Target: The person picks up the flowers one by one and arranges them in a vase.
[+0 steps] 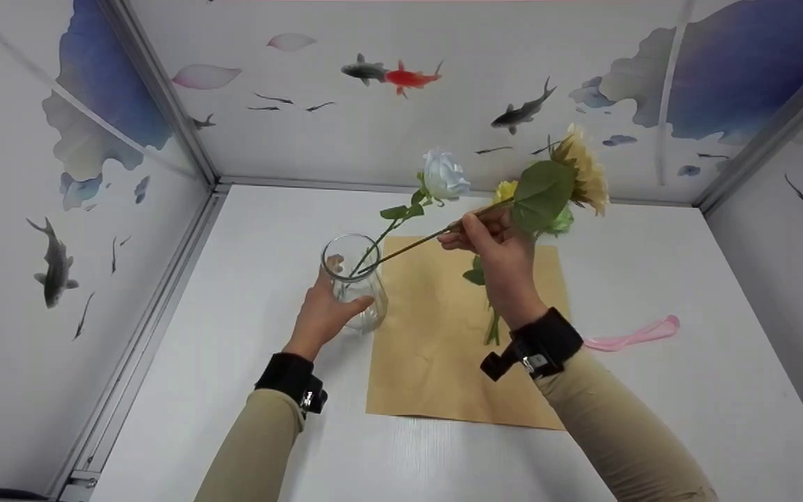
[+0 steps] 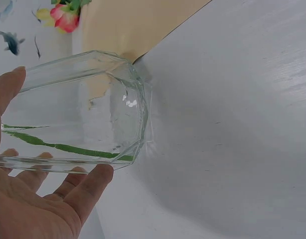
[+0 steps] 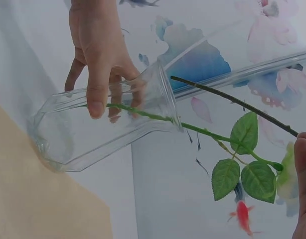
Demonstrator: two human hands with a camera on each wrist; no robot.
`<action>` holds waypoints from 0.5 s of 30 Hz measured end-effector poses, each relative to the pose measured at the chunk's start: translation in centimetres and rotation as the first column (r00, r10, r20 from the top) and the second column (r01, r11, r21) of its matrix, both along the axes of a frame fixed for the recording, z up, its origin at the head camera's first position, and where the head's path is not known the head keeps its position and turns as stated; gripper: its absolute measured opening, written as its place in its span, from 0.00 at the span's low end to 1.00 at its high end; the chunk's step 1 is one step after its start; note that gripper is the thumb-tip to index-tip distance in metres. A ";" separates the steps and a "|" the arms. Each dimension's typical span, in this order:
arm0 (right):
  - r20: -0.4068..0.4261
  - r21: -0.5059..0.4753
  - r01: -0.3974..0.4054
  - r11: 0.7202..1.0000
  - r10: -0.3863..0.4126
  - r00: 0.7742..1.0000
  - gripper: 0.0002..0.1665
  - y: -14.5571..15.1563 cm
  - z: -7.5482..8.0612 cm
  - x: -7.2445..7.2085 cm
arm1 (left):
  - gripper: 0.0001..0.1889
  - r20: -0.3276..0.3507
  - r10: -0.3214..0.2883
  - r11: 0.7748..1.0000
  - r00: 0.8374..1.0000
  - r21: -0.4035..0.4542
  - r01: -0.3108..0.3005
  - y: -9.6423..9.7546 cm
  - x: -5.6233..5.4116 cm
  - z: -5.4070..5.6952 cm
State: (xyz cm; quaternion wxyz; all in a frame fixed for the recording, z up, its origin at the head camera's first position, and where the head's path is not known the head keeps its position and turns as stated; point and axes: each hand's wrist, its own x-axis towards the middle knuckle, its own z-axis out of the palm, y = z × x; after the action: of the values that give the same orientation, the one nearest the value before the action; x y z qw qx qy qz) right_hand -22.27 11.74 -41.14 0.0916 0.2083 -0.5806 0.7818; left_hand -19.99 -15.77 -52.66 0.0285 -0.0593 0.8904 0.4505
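Observation:
A clear faceted glass vase stands on the white table, and my left hand grips it around the side, thumb and fingers on opposite faces. Inside leans a pale blue-white rose, its green stem showing through the glass. My right hand pinches the stem of a yellow sunflower with a large green leaf. The cut end of that dark stem is close to the vase's rim in the right wrist view. That view shows only part of my right hand at its edge.
Brown kraft paper lies right of the vase. On it are more flower stems, partly hidden by my right hand, with a yellow bloom and a green bloom. A pink ribbon-like strip lies farther right. Printed walls enclose the table.

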 end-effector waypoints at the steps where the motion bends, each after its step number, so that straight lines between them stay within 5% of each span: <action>1: -0.002 0.006 -0.005 1.000 0.005 1.000 0.12 -0.2 0.0 0.0 | 0.54 0.003 0.002 1.000 1.000 0.000 -0.002 0.0 0.0 0.0; 15: -0.095 0.113 -0.049 0.992 0.060 0.994 0.07 -2.6 -1.4 0.1 | 0.55 0.022 0.008 1.000 1.000 -0.001 -0.008 0.1 0.0 0.2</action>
State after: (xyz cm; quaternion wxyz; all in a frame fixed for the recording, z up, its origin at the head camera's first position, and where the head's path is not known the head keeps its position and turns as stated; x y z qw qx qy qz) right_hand -22.19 9.18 -42.52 0.0871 0.2670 -0.6117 0.7396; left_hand -19.95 -15.69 -52.46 0.0365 -0.0680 0.8900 0.4493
